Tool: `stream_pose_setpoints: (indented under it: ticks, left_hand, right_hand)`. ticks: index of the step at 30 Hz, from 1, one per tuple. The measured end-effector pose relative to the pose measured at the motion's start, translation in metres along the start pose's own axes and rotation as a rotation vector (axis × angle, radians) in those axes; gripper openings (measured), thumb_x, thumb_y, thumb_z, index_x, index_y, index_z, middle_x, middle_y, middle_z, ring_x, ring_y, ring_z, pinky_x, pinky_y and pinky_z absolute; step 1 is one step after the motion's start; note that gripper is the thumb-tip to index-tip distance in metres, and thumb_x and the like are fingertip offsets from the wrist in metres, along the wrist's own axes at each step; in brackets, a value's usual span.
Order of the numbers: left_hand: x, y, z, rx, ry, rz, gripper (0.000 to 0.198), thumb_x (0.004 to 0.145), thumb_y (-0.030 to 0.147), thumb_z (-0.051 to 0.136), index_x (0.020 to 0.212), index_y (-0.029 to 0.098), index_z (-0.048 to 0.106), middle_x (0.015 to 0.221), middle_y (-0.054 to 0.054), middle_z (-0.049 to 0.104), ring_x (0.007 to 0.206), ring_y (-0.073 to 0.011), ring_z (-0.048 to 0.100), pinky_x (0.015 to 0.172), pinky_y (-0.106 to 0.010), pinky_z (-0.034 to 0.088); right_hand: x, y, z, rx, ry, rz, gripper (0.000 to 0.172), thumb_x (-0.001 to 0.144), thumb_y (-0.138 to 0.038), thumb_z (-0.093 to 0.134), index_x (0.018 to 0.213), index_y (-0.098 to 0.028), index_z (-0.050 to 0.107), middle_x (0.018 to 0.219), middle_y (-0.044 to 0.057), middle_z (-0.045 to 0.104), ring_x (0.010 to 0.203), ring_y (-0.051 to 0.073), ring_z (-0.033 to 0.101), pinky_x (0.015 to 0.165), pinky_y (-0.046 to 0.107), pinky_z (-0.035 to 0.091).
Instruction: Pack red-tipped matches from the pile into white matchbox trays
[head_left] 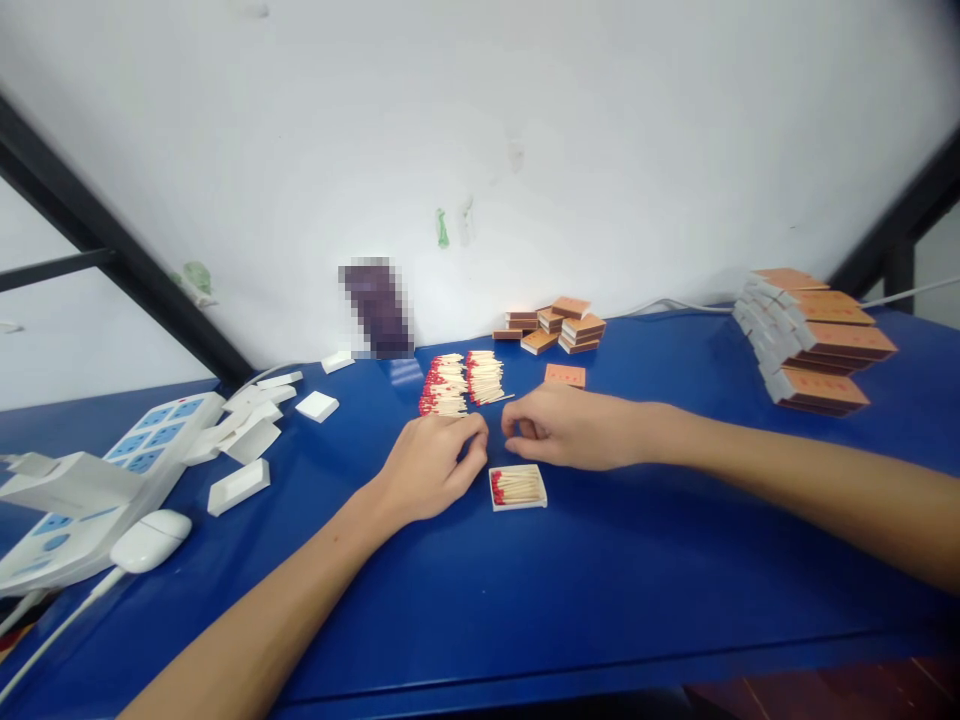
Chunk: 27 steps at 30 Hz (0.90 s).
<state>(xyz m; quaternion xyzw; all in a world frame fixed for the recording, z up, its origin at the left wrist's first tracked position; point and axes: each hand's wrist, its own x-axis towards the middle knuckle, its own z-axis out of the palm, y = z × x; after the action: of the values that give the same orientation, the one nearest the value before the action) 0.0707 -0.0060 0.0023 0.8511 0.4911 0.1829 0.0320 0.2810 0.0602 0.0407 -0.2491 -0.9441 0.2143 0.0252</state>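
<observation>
My left hand [439,465] rests on the blue table at the near edge of the left match pile [446,383], its fingers curled inward. Whatever may be between its fingertips is hidden. Facing it, my right hand [551,425] also has curled fingers, near the right match pile [485,376]; I cannot make out anything in them. Both piles hold red-headed wooden matches. Just in front of my hands lies a white matchbox tray [519,504], with several matches in it, heads to the left. Behind my right wrist sits an orange matchbox cover [565,375], partly covered.
Orange matchboxes [577,328] are heaped by the wall. More matchboxes [832,345] stand stacked at the right. White empty trays [240,487] lie at the left, beside a power strip [142,460] and a white mouse-shaped device [151,540] with a cable. A blurred-out dark object [382,310] leans on the wall.
</observation>
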Motion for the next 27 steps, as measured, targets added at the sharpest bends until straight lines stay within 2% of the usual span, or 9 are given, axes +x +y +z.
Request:
stream_pose_setpoints:
  ticks: [3, 5, 7, 11, 14, 17, 20, 23, 27]
  left_hand:
    - [0.003, -0.004, -0.001, 0.048, 0.108, -0.036, 0.021, 0.092, 0.019, 0.042, 0.079, 0.018, 0.058, 0.072, 0.0, 0.064, 0.067, -0.0161, 0.056, 0.073, -0.033, 0.036]
    - [0.004, -0.006, 0.0, 0.057, 0.164, -0.084, 0.019, 0.091, 0.019, 0.043, 0.079, 0.017, 0.058, 0.071, 0.0, 0.064, 0.068, -0.0166, 0.057, 0.076, -0.035, 0.036]
    - [0.006, -0.008, 0.001, 0.057, 0.194, -0.114, 0.017, 0.091, 0.02, 0.044, 0.082, 0.017, 0.059, 0.072, -0.001, 0.063, 0.069, -0.0171, 0.057, 0.075, -0.035, 0.036]
    - [0.005, -0.01, 0.005, 0.149, 0.26, -0.102, 0.017, 0.091, 0.022, 0.046, 0.092, 0.018, 0.063, 0.089, -0.006, 0.061, 0.082, -0.021, 0.055, 0.076, -0.036, 0.039]
    - [0.005, -0.01, 0.007, 0.237, 0.26, -0.08, 0.023, 0.091, 0.024, 0.049, 0.106, 0.02, 0.066, 0.105, -0.01, 0.057, 0.097, -0.0261, 0.052, 0.083, -0.041, 0.041]
    - [0.004, -0.01, 0.008, 0.276, 0.23, -0.074, 0.031, 0.09, 0.025, 0.051, 0.118, 0.022, 0.065, 0.126, -0.013, 0.052, 0.118, -0.0322, 0.045, 0.095, -0.048, 0.039]
    - [0.003, -0.011, 0.008, 0.284, 0.199, -0.074, 0.034, 0.091, 0.027, 0.053, 0.123, 0.023, 0.063, 0.137, -0.014, 0.046, 0.13, -0.0358, 0.036, 0.101, -0.053, 0.036]
    - [0.003, -0.01, 0.008, 0.241, 0.213, -0.056, 0.032, 0.091, 0.025, 0.052, 0.121, 0.022, 0.064, 0.136, -0.014, 0.048, 0.131, -0.0336, 0.038, 0.103, -0.052, 0.035]
    - [0.005, -0.011, 0.007, 0.132, 0.374, -0.031, 0.022, 0.091, 0.018, 0.048, 0.105, 0.02, 0.065, 0.11, -0.007, 0.063, 0.111, -0.0237, 0.057, 0.112, -0.051, 0.027]
  right_hand:
    - [0.009, 0.014, 0.011, -0.136, 0.157, 0.011, 0.024, 0.093, -0.02, 0.048, 0.11, -0.014, 0.063, 0.096, 0.009, 0.067, 0.084, 0.018, 0.059, 0.069, 0.028, 0.04]
    - [0.014, 0.024, 0.021, -0.189, 0.202, 0.027, 0.03, 0.094, -0.02, 0.046, 0.119, -0.014, 0.06, 0.106, 0.012, 0.065, 0.091, 0.021, 0.06, 0.072, 0.029, 0.041]
    - [0.018, 0.03, 0.028, -0.252, 0.25, 0.068, 0.031, 0.096, -0.022, 0.043, 0.121, -0.013, 0.059, 0.108, 0.013, 0.063, 0.088, 0.021, 0.06, 0.07, 0.03, 0.04]
    - [0.019, 0.03, 0.035, -0.355, 0.316, 0.146, 0.027, 0.097, -0.023, 0.042, 0.108, -0.011, 0.063, 0.103, 0.013, 0.062, 0.083, 0.02, 0.059, 0.067, 0.03, 0.039]
    - [0.018, 0.026, 0.037, -0.389, 0.322, 0.183, 0.03, 0.097, -0.026, 0.041, 0.104, -0.011, 0.066, 0.1, 0.011, 0.062, 0.078, 0.019, 0.059, 0.064, 0.03, 0.037]
    - [0.018, 0.025, 0.038, -0.382, 0.312, 0.172, 0.032, 0.097, -0.026, 0.04, 0.109, -0.013, 0.068, 0.1, 0.009, 0.063, 0.078, 0.019, 0.06, 0.063, 0.03, 0.036]
    - [0.017, 0.026, 0.039, -0.365, 0.316, 0.16, 0.033, 0.097, -0.025, 0.041, 0.116, -0.015, 0.066, 0.101, 0.009, 0.064, 0.081, 0.019, 0.06, 0.064, 0.029, 0.035]
    - [0.017, 0.027, 0.039, -0.351, 0.333, 0.157, 0.035, 0.096, -0.025, 0.041, 0.123, -0.016, 0.062, 0.102, 0.009, 0.064, 0.082, 0.02, 0.061, 0.064, 0.029, 0.035]
    - [0.016, 0.027, 0.039, -0.359, 0.324, 0.15, 0.04, 0.097, -0.028, 0.04, 0.133, -0.02, 0.055, 0.104, 0.009, 0.063, 0.079, 0.02, 0.06, 0.061, 0.029, 0.033]
